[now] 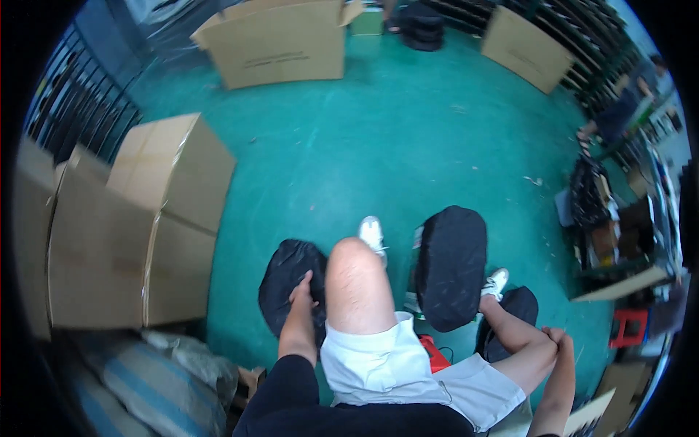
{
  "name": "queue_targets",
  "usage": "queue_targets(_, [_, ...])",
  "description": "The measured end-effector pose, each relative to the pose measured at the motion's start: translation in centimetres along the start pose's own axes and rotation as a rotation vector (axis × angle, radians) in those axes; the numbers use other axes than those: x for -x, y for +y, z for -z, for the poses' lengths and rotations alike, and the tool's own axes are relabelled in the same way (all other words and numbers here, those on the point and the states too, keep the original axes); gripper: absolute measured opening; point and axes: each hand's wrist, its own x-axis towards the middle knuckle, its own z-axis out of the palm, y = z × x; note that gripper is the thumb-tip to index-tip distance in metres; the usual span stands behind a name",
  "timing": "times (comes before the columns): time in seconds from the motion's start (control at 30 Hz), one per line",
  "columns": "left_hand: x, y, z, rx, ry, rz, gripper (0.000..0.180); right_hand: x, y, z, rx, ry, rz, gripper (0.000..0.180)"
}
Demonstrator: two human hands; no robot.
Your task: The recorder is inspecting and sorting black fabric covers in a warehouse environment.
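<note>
I sit with bare knees and white shorts (378, 364) over a green floor. My left hand (301, 286) lies by my left knee, its fingers gripping the edge of a black round fabric piece (284, 273) that rests on the floor. A bigger black oval piece (451, 266) stands between my legs, and a third black piece (518, 302) lies behind my right shin. My right hand (558, 336) is curled against my right knee, with nothing visible in it. My white shoes (372, 233) point forward.
Large cardboard boxes (138, 226) stack up on the left, and more boxes (280, 44) stand at the far side. Striped sacks (156, 379) lie at the lower left. A red object (435, 353) sits under my leg. At the right a person (619, 113) stands by cluttered shelves (619, 240).
</note>
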Motion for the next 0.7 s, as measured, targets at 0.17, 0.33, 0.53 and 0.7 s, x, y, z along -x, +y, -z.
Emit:
queue_targets(0.17, [-7.8, 1.1, 4.9, 0.806, -0.81, 0.051, 0.039, 6.9, 11.9, -2.9, -0.421, 0.034, -0.122, 0.075])
queue_targets(0.33, [-1.2, 1.8, -0.9, 0.383, -0.399, -0.08, 0.036, 12.5, 17.1, -4.7, -0.659, 0.071, -0.38, 0.071])
queue_targets(0.53, [2.8, 3.6, 2.3, 0.055, -0.279, -0.357, 0.035, 13.8, 16.0, -3.9, -0.604, 0.11, -0.347, 0.072])
queue_targets(0.7, [4.2, 3.7, 3.8, -0.202, -0.203, -0.559, 0.035, 11.1, 18.5, -7.3, -0.576, 0.162, -0.412, 0.072])
